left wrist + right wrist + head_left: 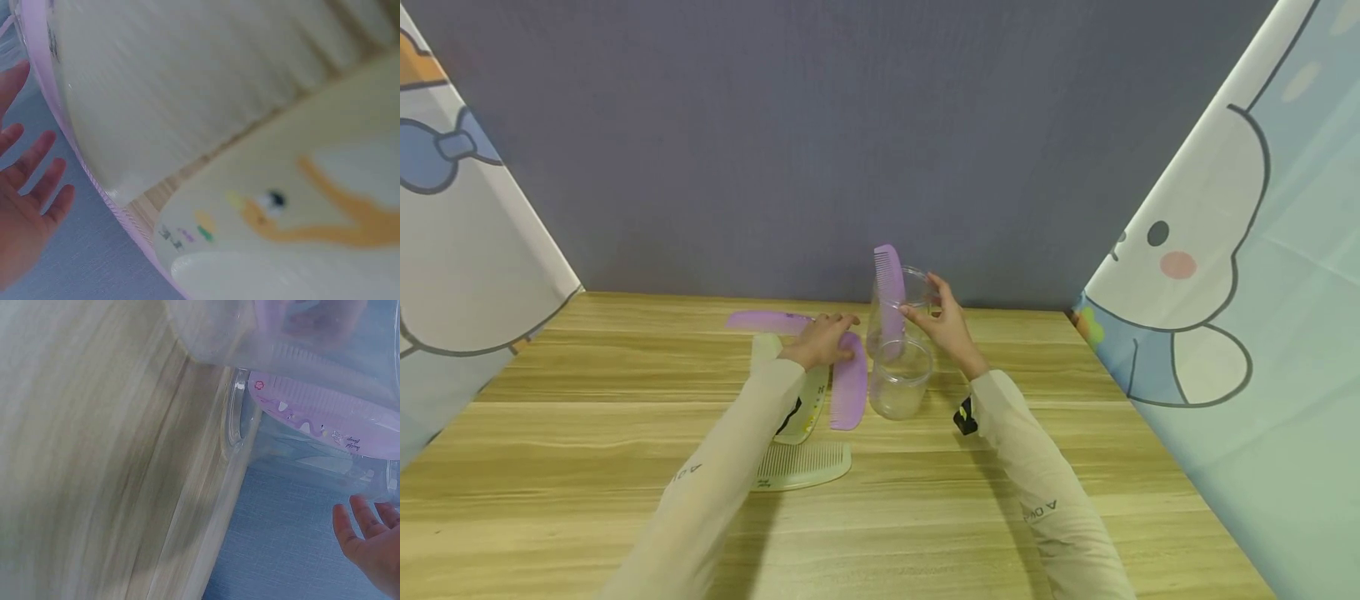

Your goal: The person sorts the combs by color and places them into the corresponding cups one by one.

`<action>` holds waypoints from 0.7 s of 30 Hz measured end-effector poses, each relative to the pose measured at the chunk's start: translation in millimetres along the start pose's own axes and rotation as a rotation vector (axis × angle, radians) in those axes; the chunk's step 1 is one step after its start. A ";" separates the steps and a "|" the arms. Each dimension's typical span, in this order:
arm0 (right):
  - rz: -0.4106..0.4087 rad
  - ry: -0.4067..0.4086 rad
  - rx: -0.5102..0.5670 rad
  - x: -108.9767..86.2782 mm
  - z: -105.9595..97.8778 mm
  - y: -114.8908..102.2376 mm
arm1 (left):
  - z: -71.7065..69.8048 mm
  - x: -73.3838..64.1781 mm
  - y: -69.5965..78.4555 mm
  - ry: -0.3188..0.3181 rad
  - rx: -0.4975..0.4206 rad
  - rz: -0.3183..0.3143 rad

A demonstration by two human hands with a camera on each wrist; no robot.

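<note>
In the head view my left hand (823, 340) reaches over the combs. Its thumb overlaps the top end of a purple comb (848, 392) lying on the table, and in the left wrist view the fingers look spread. My right hand (951, 327) grips the rim of the rear clear plastic cup (917, 287), thumb in front and fingers at the far side. Another purple comb (889, 271) stands in that cup, tilted, its end above the rim; its printed face (312, 415) shows in the right wrist view. A second clear cup (898, 396) stands in front.
A purple comb (767, 321) lies behind my left hand. Pale green combs lie under and beside my left forearm, one with a bird print (275, 215), another (808, 471) nearest me. A dark grey wall (820, 150) rises behind the wooden table (925, 508).
</note>
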State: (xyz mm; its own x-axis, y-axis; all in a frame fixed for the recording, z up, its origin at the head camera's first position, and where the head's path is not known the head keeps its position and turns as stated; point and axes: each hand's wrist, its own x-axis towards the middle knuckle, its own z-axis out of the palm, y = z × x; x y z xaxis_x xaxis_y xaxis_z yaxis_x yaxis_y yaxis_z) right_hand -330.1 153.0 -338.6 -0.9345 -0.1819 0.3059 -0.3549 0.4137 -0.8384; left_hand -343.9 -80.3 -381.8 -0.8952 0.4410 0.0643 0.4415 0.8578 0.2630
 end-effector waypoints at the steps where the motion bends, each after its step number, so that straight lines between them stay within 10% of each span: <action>1: -0.005 0.002 -0.007 1.5 0.5 4.0 | 0.0 -0.2 0.1 -0.011 0.006 0.001; 21: -0.049 0.032 -0.004 4.6 2.7 13.3 | -6.5 -2.6 -2.8 -0.077 0.002 0.030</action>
State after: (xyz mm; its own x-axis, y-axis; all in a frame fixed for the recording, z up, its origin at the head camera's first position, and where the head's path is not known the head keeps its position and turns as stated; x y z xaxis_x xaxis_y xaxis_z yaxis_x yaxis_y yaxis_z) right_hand -339.0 155.3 -349.6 -0.9164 -0.1734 0.3607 -0.4002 0.4082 -0.8205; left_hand -343.2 -85.5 -376.4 -0.8744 0.4852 -0.0021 0.4681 0.8445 0.2601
